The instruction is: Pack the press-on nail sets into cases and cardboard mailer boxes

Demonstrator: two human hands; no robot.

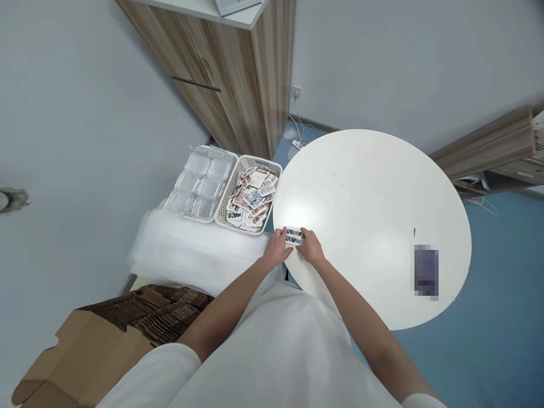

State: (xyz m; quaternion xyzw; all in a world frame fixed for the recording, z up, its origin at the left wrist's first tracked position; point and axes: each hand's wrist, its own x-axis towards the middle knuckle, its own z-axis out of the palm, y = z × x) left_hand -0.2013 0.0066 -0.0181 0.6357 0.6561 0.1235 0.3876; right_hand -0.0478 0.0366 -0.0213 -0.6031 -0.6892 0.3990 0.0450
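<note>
Holding nail card [294,236]; basket [227,191] packed with cards [254,198].

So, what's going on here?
A person's left hand and right hand together hold a small card with rows of dark pieces at the near edge of the round white table. To the left, a white basket holds many similar cards, next to clear plastic trays.
</note>
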